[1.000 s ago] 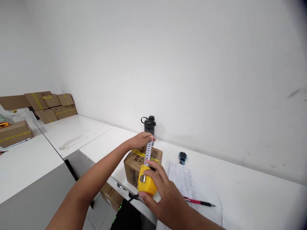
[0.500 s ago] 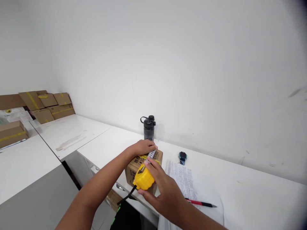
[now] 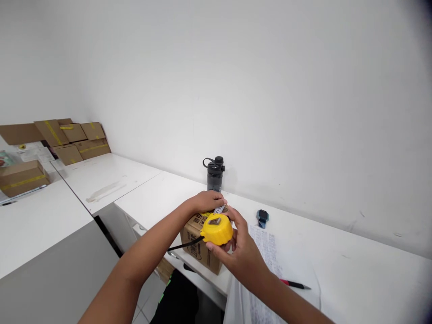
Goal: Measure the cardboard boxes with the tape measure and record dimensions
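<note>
My right hand [image 3: 241, 252] grips a yellow tape measure [image 3: 217, 228] just above a small cardboard box [image 3: 199, 247] that stands near the white table's [image 3: 354, 270] front edge. My left hand [image 3: 205, 201] rests on the box's far top edge and pinches the end of the short white tape blade [image 3: 220, 209]. Only a little blade shows between the two hands. A black wrist strap [image 3: 184, 245] trails from the tape measure to the left.
A dark water bottle [image 3: 215, 173] stands by the wall behind the box. A blue smartwatch [image 3: 262, 216], a written sheet of paper [image 3: 266, 252] and a red pen [image 3: 295, 284] lie to the right. Several cardboard boxes [image 3: 72, 139] are stacked on the far left tables.
The tape has drawn back into its case. My right hand brought the yellow case up from the box's near side to its top, close to my left hand.
</note>
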Available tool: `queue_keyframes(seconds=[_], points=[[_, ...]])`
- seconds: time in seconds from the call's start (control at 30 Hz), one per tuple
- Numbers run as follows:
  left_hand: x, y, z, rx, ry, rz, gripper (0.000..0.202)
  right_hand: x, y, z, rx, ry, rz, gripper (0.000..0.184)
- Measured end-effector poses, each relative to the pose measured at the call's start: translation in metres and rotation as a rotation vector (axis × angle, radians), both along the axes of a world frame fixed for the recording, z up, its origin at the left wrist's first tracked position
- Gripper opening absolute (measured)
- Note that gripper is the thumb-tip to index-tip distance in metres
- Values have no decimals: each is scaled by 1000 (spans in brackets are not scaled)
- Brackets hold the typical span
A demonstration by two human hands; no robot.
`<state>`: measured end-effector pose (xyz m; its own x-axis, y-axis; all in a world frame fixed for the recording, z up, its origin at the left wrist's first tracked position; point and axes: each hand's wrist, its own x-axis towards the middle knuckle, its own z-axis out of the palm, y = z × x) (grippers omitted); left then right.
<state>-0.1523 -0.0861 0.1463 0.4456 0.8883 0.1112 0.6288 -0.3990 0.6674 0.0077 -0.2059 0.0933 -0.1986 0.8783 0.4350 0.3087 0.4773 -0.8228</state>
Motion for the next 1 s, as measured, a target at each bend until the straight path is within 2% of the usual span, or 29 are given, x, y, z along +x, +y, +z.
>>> queue_keyframes(seconds=[0.1,0.2,0.37,0.47,0.6,0.8,0.9,1.0], points=[[0,-1,1,-20,30,1,28,1,3,-4,-6,72,73,78],[0,-2,2,-32,89,0,32,4,0,-7,26,41,147,76],[1,-2,3,-25,171,6,33,3,-18,-6,288,-79,343,92],[2,-3,4,-9,169,2,32,0,-24,-3,400,-146,336,93],[3,-3,3,9,176,-8,33,2,-23,1,378,-286,242,93],[1,0,0,15,192,-12,34,3,-24,4,367,-398,263,98],[-1,0,-2,-26,45,-26,33,1,-26,3,389,-362,267,102],[-4,-5,7,-78,-256,-12,33,3,-22,3,471,-301,285,103]])
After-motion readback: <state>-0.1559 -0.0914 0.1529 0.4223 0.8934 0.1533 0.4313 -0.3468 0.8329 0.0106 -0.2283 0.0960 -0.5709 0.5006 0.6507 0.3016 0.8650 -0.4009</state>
